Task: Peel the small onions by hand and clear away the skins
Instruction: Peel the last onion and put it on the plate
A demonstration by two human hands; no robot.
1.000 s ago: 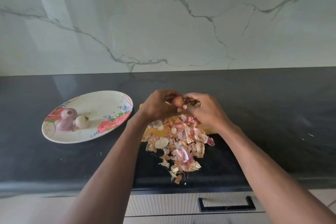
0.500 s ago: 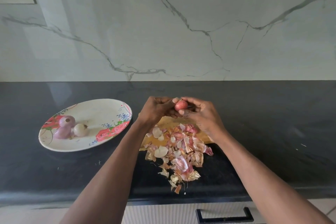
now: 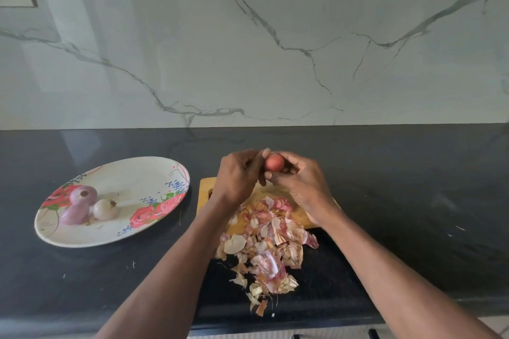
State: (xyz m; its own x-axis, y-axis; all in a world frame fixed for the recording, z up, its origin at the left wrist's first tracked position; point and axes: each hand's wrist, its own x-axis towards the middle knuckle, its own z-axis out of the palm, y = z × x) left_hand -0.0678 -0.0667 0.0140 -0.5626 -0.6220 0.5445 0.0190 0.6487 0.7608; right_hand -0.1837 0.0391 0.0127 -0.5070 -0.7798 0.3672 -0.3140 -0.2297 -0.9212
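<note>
Small round reddish onion [image 3: 274, 162] pinched between left hand [image 3: 238, 176] and right hand [image 3: 301, 183], above pale papery skin pile [image 3: 265, 245], floral plate [image 3: 154, 173] at left

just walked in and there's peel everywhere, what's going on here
A person is peeling small onions by hand. Both the left hand and the right hand hold one small onion above a wooden cutting board. A pile of skins covers the board and spills onto the dark counter. Three peeled onions sit on the floral plate to the left.
</note>
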